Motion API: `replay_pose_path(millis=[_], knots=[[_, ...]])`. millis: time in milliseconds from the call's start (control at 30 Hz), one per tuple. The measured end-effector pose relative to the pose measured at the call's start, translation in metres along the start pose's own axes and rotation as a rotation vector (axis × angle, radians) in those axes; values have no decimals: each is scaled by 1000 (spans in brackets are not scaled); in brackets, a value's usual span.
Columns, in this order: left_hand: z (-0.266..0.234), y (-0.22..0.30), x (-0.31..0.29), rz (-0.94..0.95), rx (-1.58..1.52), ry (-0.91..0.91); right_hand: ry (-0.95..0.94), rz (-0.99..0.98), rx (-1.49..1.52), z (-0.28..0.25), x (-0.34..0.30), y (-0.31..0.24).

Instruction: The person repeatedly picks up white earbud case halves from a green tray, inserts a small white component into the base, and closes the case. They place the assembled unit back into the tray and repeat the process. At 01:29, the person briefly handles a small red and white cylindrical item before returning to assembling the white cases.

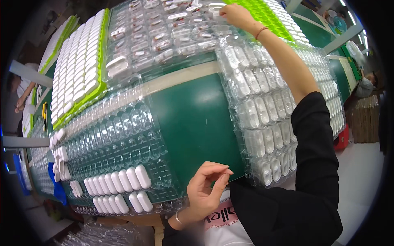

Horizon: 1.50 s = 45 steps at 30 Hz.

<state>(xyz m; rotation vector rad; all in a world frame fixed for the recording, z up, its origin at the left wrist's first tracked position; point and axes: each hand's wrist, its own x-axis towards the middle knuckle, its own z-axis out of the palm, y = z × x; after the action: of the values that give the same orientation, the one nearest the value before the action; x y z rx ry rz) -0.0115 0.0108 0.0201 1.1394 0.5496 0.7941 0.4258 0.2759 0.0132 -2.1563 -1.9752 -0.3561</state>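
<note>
My right hand [240, 17] reaches to the far side of the table, its fingers closed at a white oval plastic shell [216, 7] in a clear compartment tray. That far tray [141, 53] holds several white shells with small dark and reddish parts inside. Near my body, my left hand [207, 186] hovers over the front edge with thumb and fingertips drawn together; anything between them is too small to make out. Under my right arm lie stacked clear trays [242, 104] filled with open white shells. To my left, another clear tray [119, 139] carries rows of closed white oval cases [123, 180].
Green-rimmed trays of white pieces [80, 65] stand at the far left, with a bright green tray [266, 16] beyond my right hand. The dark green tabletop [193, 123] shows between trays. Other people work at both sides. Cardboard [363, 119] is stacked at right.
</note>
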Motion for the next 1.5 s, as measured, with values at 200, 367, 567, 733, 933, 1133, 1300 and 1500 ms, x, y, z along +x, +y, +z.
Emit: replay_pose_path(millis=[200,367,567,733,933,1133,1300,1500], knots=[[-50,30,-21,261,1112,545,167,35,233,-70,-76,-28],[-106,25,-41,155,1683,695,45,-43,264,-107,-158,-63],[-103,14,-31,15,1607,784,264,131,342,-159,-253,-59],[-79,24,-32,230,1205,791,311,651,184,-175,-361,32],[4,15,-8,144,578,122,132,881,-129,-186,-444,60],[29,2,-3,190,556,-171,72,766,-112,-179,-443,53],[27,-1,-4,172,520,-137,-62,770,-40,-173,-450,61],[20,-5,-8,54,323,65,190,576,-245,-184,-425,17]])
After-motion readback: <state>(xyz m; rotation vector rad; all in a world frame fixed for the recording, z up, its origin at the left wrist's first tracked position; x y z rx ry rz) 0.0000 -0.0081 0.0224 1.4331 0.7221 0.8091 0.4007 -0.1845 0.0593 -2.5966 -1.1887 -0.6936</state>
